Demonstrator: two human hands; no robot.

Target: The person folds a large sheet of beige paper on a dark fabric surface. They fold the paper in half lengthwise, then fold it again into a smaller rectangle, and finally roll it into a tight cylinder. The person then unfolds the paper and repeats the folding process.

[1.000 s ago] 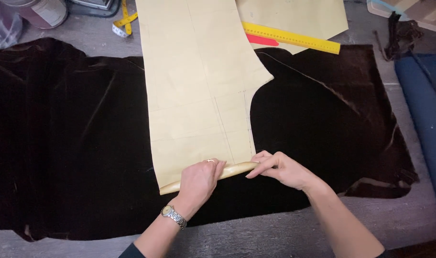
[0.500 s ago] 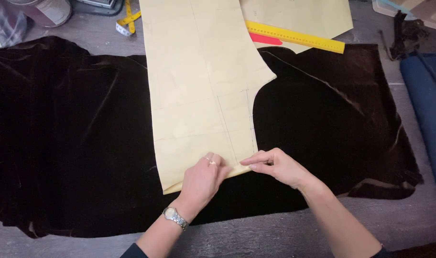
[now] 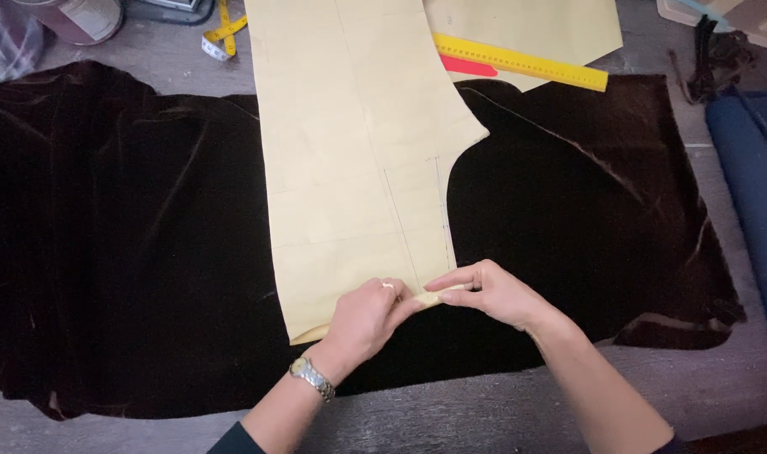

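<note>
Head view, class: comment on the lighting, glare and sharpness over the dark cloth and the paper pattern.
Head view: soft, even light, with no hard shadows; the dark velvet cloth shows pale sheen along its folds; the cream paper pattern is evenly lit and free of glare; both the left hand and the right hand are sharp, with little motion blur.

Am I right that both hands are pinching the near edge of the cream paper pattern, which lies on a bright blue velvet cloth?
Not quite: the head view shows the cloth is dark brown, not bright blue. The left hand and right hand do pinch the near edge of the cream paper pattern.
</note>
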